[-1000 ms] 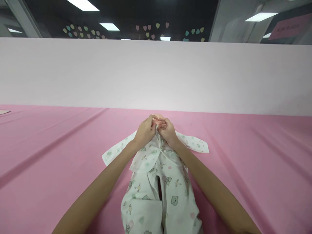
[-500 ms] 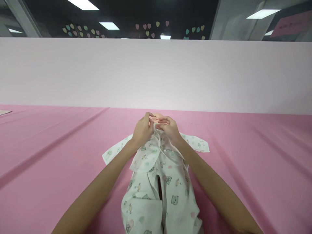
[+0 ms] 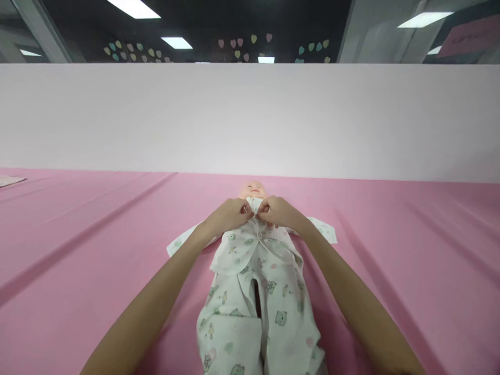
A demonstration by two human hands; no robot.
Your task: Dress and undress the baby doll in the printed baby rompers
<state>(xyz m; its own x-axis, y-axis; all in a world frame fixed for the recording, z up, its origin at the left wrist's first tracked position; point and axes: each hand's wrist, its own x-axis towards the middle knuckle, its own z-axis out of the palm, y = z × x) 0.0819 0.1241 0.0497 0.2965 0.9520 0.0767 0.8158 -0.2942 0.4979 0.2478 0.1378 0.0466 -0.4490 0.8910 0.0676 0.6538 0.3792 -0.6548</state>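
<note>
A baby doll (image 3: 253, 189) lies on its back on the pink cover, head away from me. It wears a white long-sleeved top (image 3: 238, 255) and white trousers (image 3: 281, 297), both printed with small animals and hearts. My left hand (image 3: 234, 214) pinches the front of the top just below the collar. Facing it, my right hand (image 3: 275, 211) pinches the other side of the front edge. A button (image 3: 260, 236) shows lower down on the chest. Whatever sits between my fingertips is too small to make out. Both sleeves stretch outward, partly behind my forearms.
The pink cover (image 3: 97, 224) has long creases and runs back to a white wall panel (image 3: 250, 114). A flat pale item (image 3: 11, 180) lies at the far left edge. Above the panel is dark glass with heart stickers (image 3: 253, 38).
Both hands have come down from the doll's neck to its upper chest, uncovering its face and the collar. The clothes have barely shifted.
</note>
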